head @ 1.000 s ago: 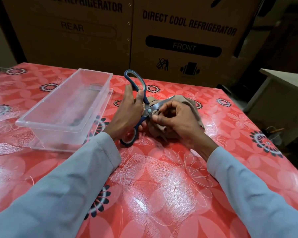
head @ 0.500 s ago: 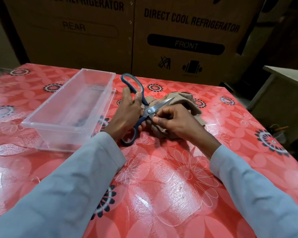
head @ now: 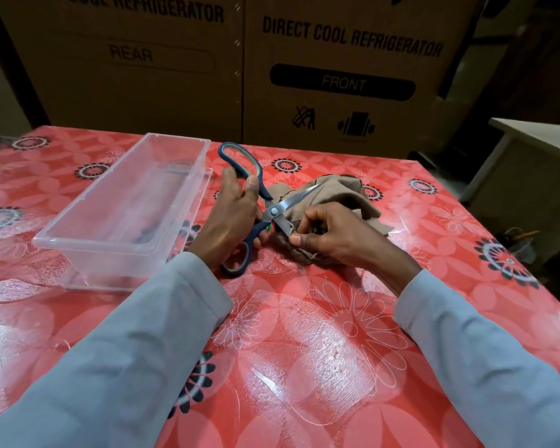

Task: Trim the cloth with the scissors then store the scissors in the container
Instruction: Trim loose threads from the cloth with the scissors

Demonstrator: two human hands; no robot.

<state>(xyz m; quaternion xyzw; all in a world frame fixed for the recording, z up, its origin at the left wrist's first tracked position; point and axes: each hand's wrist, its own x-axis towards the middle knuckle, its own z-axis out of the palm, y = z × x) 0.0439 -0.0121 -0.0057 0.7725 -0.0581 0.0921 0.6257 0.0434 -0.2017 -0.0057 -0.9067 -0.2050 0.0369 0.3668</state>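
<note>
My left hand (head: pixel 232 221) grips the blue-handled scissors (head: pixel 274 211), fingers through the lower loop and thumb by the upper handle. The blades are spread apart, the upper one pointing right over the crumpled beige cloth (head: pixel 340 195). My right hand (head: pixel 333 236) pinches an edge of that cloth right beside the lower blade. The clear plastic container (head: pixel 78 244) stands just left of my left hand, with nothing visible inside it.
The table wears a glossy red flowered cover (head: pixel 304 367). Tall cardboard refrigerator boxes (head: pixel 337 76) stand behind its far edge. A small pale table (head: pixel 530 163) and a dark gap lie off the right edge.
The scissor blades have spread wider apart. My right hand has shifted its pinch on the cloth closer to the lower blade. The container has stayed in place.
</note>
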